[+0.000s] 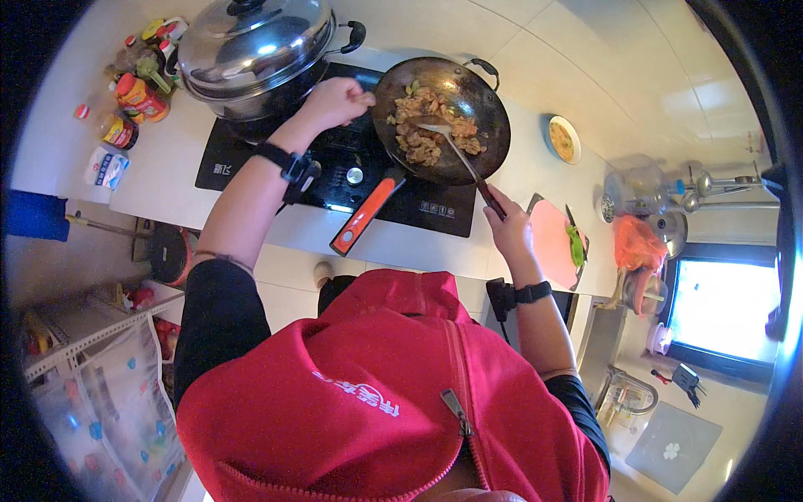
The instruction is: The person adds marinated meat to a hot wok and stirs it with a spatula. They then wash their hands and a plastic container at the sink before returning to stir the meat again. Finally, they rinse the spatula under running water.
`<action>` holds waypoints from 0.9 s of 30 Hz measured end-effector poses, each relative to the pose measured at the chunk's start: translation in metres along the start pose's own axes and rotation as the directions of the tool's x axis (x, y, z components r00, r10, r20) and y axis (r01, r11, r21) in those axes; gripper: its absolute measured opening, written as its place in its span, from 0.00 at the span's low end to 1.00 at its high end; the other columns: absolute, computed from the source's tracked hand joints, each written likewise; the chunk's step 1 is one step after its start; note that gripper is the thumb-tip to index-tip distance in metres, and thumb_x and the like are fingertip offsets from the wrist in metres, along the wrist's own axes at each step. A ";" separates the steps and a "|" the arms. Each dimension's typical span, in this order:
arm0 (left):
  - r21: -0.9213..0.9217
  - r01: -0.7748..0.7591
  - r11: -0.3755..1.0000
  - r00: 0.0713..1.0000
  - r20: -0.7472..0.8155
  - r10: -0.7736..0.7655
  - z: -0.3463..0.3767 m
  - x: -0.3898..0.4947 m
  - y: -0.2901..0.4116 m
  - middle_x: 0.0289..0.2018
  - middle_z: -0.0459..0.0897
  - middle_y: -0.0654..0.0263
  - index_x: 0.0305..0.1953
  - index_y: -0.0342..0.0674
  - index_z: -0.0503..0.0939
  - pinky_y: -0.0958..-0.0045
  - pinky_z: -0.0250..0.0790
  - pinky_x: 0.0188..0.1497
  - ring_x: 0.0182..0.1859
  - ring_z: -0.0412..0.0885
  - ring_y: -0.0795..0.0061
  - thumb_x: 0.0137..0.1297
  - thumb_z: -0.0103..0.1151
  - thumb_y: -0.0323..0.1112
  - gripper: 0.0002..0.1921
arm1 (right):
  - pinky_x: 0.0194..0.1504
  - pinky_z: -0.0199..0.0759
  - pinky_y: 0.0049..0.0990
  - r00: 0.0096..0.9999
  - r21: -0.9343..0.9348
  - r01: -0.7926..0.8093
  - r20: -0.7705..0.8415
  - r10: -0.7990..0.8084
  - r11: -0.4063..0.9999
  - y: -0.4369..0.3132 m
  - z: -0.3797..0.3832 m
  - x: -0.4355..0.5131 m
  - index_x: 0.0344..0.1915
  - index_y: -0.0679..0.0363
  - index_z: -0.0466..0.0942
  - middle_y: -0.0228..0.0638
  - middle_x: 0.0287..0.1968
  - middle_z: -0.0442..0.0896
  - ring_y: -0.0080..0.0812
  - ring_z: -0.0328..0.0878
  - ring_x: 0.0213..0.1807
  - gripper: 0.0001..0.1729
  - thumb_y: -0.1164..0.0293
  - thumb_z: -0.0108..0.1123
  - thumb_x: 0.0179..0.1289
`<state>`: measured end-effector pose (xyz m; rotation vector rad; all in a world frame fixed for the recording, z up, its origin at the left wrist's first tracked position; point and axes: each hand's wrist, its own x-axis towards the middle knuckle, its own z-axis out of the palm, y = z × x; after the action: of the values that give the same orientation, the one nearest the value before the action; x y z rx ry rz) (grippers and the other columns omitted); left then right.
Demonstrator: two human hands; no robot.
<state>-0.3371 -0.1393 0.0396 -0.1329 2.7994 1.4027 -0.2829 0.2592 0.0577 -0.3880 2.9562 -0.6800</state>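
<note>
My right hand (511, 229) is closed around the dark handle of a metal spatula (463, 157), whose blade rests among browned meat pieces (433, 113) in a black wok (489, 119). The wok sits on a black cooktop (313, 150), its red handle (367, 216) pointing towards me. At the wok's left rim hovers my left hand (344, 101), fingers curled together with the fingertips near the rim; whether something small is pinched in them cannot be told. Left of that hand stands a large lidded steamer pot (257, 56).
Seasoning bottles and a red-lidded jar (141, 97) crowd the counter's left end, near a white packet (106, 168). On the right are a bowl of yellowish food (564, 141) and a pink cutting board (549, 245) with a knife and green peppers (574, 246).
</note>
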 end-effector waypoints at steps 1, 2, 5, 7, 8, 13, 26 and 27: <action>0.037 -0.082 0.996 0.997 -0.010 0.082 0.001 0.006 0.015 0.18 0.79 0.67 0.28 0.37 0.76 0.73 0.70 0.23 0.19 0.77 0.78 0.56 0.64 0.40 0.13 | 0.45 0.74 0.41 1.000 0.042 0.005 -0.011 -0.004 0.999 0.000 -0.001 0.000 0.59 0.42 0.73 0.49 0.39 0.81 0.49 0.80 0.42 0.25 0.65 0.61 0.60; 0.078 -0.103 0.992 0.995 0.013 0.102 0.006 0.013 0.028 0.22 0.81 0.64 0.31 0.36 0.78 0.72 0.71 0.27 0.21 0.79 0.74 0.55 0.65 0.43 0.15 | 0.45 0.73 0.40 0.999 0.053 0.028 -0.026 -0.027 0.998 0.001 -0.003 0.000 0.59 0.44 0.74 0.50 0.40 0.81 0.49 0.80 0.42 0.24 0.66 0.61 0.60; 0.205 -0.216 0.955 0.976 0.017 0.217 0.020 0.025 0.048 0.41 0.84 0.51 0.49 0.36 0.79 0.64 0.74 0.44 0.42 0.83 0.58 0.51 0.68 0.47 0.27 | 0.45 0.73 0.40 1.000 0.083 -0.022 -0.017 0.024 0.996 0.001 -0.009 -0.002 0.58 0.45 0.74 0.50 0.41 0.82 0.48 0.80 0.43 0.24 0.67 0.61 0.60; 0.196 -0.217 0.956 0.969 -0.079 0.236 0.029 0.021 0.046 0.38 0.83 0.52 0.41 0.35 0.80 0.63 0.73 0.42 0.40 0.82 0.56 0.50 0.68 0.48 0.23 | 0.44 0.74 0.39 0.999 0.065 0.011 -0.051 -0.007 0.998 0.001 -0.015 -0.005 0.57 0.46 0.75 0.50 0.40 0.82 0.48 0.81 0.42 0.24 0.67 0.62 0.59; 0.167 -0.221 0.961 0.965 -0.104 0.240 0.030 0.016 0.040 0.38 0.83 0.52 0.42 0.35 0.79 0.63 0.73 0.42 0.40 0.82 0.57 0.51 0.67 0.47 0.23 | 0.44 0.74 0.39 0.998 0.057 0.017 -0.066 -0.013 0.998 0.001 -0.021 -0.008 0.57 0.46 0.75 0.50 0.40 0.82 0.48 0.81 0.41 0.23 0.67 0.62 0.59; -0.080 -0.086 0.993 0.996 -0.026 0.084 0.049 -0.069 0.002 0.32 0.83 0.57 0.43 0.34 0.79 0.68 0.73 0.35 0.33 0.82 0.66 0.59 0.64 0.44 0.19 | 0.38 0.74 0.35 1.000 -0.057 0.007 0.024 -0.006 0.998 -0.001 -0.077 -0.024 0.54 0.50 0.78 0.48 0.34 0.83 0.43 0.82 0.34 0.21 0.66 0.62 0.58; -0.445 0.273 0.853 0.945 0.288 -0.153 0.097 -0.172 0.010 0.25 0.76 0.67 0.69 0.46 0.58 0.75 0.68 0.16 0.17 0.72 0.80 0.68 0.54 0.38 0.29 | 0.50 0.72 0.43 0.957 0.026 0.269 0.102 -0.270 0.963 -0.045 0.009 0.040 0.54 0.60 0.72 0.55 0.43 0.80 0.55 0.78 0.46 0.23 0.73 0.57 0.57; -0.437 0.274 0.857 0.947 0.280 -0.160 0.097 -0.172 0.011 0.25 0.76 0.67 0.68 0.46 0.58 0.75 0.68 0.16 0.16 0.72 0.79 0.68 0.53 0.38 0.29 | 0.50 0.72 0.42 0.965 0.020 0.259 0.045 -0.260 0.966 -0.042 0.021 0.044 0.55 0.60 0.72 0.56 0.43 0.80 0.55 0.78 0.46 0.23 0.73 0.57 0.56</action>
<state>-0.1694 -0.0429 -0.0023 -0.2585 2.1282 1.8653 -0.3127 0.2025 0.0565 -0.7897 2.8818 -0.7049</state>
